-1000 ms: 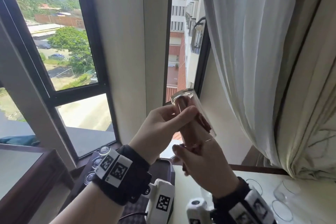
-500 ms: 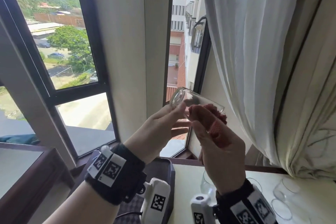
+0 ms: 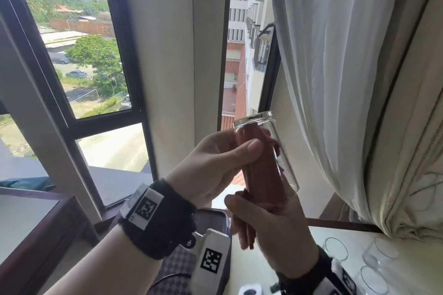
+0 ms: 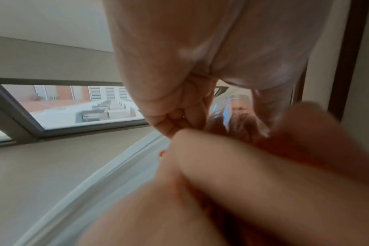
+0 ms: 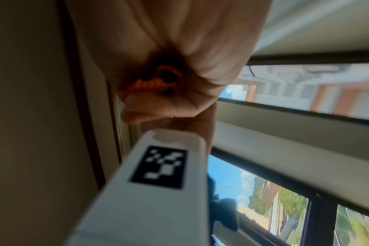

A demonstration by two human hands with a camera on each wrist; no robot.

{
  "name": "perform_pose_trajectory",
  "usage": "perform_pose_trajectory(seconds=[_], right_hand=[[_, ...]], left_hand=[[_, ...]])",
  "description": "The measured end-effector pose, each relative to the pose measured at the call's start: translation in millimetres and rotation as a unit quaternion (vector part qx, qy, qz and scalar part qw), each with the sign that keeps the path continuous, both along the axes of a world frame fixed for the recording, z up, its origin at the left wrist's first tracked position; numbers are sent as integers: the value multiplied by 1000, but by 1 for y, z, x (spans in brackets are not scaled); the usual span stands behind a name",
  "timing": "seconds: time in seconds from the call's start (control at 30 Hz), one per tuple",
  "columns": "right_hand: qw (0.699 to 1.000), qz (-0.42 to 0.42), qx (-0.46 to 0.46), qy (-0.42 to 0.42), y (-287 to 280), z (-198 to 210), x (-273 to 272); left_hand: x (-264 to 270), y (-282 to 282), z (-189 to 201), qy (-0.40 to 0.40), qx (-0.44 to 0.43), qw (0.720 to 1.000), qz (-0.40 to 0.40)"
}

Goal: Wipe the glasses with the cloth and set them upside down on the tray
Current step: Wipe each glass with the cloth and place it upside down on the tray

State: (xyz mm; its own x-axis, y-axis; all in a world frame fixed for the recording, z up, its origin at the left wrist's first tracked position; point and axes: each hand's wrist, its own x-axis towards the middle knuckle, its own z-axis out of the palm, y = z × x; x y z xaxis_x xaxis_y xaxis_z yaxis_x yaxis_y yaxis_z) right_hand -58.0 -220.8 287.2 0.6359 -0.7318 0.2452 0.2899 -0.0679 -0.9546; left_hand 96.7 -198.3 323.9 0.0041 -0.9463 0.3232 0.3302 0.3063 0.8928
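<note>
Head view: the left hand [image 3: 211,165] is grasping a clear glass [image 3: 263,151], base up, raised in front of the window [image 3: 72,60]. The right hand [image 3: 271,225] is gripping a red cloth [image 3: 261,182] that is filling the glass. More glasses [image 3: 335,248] are standing on the table [image 3: 299,258].

Left wrist view: fingers [image 4: 179,103] are curling around the blurred glass [image 4: 236,113].

Right wrist view: the fist is clenching the cloth [image 5: 156,83].

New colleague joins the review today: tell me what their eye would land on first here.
A clear glass held up before the window, base uppermost, gripped by the left hand. A reddish cloth fills it, pushed in from below by the right hand. More glasses wait on the table, lower right.
</note>
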Motion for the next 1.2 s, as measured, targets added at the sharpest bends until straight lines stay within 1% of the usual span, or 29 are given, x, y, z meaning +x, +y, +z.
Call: perform_pose_trajectory(seconds=[0.07, 0.1, 0.13, 0.17, 0.2, 0.23, 0.27, 0.3, 0.37, 0.4, 0.43, 0.47, 0.53, 0.57, 0.6, 0.63, 0.67, 0.7, 0.73, 0.77, 0.8, 0.83, 0.87, 0.9, 0.97, 1.0, 1.07, 1.13, 1.2], right_hand=[[1000, 24, 17, 2, 0, -3, 2], [999, 8, -29, 26, -4, -2, 3], [988, -40, -128, 73, -10, -3, 3], [947, -109, -271, 136, -16, -5, 3], [872, -175, -403, 215, -23, -9, 3], [810, -217, -482, 253, -29, -14, 2], [786, -238, -508, 260, -29, -16, 3], [800, -234, -490, 257, -27, -12, 4], [941, -130, -269, 157, -20, -10, 4], [989, -19, -119, 84, -14, -8, 2], [998, 59, -22, 13, -9, -5, 0], [994, 98, 36, -35, -5, -1, -2], [995, 84, 37, -37, -8, -5, 0], [999, 28, -28, 21, -13, -9, 0], [982, -50, -146, 110, -20, -14, 1], [925, -123, -291, 211, -28, -20, 2], [852, -176, -404, 281, -32, -23, 1], [819, -206, -450, 289, -32, -23, -1], [830, -203, -446, 265, -30, -22, -1], [895, -166, -367, 193, -24, -18, -3], [968, -87, -217, 87, -16, -13, -4], [999, 24, -38, -16, -8, -7, -6], [984, 113, 100, -99, -1, -1, -8], [952, 185, 188, -152, 3, 4, -9], [904, 259, 236, -245, 5, 4, -9], [903, 250, 229, -264, 3, 6, -8], [935, 167, 198, -242, -4, 9, -11], [974, 26, 148, -172, -9, 13, -16], [988, -119, 63, -75, -15, 11, -20]], left_hand=[[0, 1, 3, 4, 22, 999, 44], [-1, 1, 5, -22, 33, 995, 93], [-4, 1, 6, -63, 43, 986, 145], [-6, 0, 4, -108, 54, 974, 192], [-9, 0, 2, -144, 64, 961, 227], [-12, -1, 0, -165, 68, 952, 249], [-14, -2, -3, -174, 65, 948, 258], [-14, -2, -6, -168, 57, 953, 245], [-8, -1, -11, -120, 52, 977, 167], [-7, 1, -13, -79, 51, 989, 117], [-5, 4, -14, -41, 51, 995, 79], [-4, 5, -14, -19, 50, 997, 61], [-5, 3, -12, -57, 57, 991, 106], [-7, 1, -11, -96, 62, 983, 146], [-9, -2, -11, -132, 69, 971, 187], [-11, -5, -10, -164, 77, 957, 225], [-13, -6, -10, -188, 83, 945, 255], [-15, -7, -10, -197, 81, 939, 269], [-16, -6, -12, -194, 71, 942, 266], [-16, -5, -13, -179, 61, 952, 242], [-15, -3, -14, -154, 52, 966, 203], [-14, 0, -16, -118, 42, 980, 155], [-13, 2, -19, -70, 30, 991, 108], [-13, 4, -23, -21, 16, 997, 67], [-13, 4, -28, 37, 0, 999, 23], [-14, 3, -29, 41, 2, 999, 24], [-14, 1, -29, 1, 14, 998, 62], [-11, 0, -28, -72, 37, 991, 103], [-13, 3, -25, -106, 62, 984, 131]])
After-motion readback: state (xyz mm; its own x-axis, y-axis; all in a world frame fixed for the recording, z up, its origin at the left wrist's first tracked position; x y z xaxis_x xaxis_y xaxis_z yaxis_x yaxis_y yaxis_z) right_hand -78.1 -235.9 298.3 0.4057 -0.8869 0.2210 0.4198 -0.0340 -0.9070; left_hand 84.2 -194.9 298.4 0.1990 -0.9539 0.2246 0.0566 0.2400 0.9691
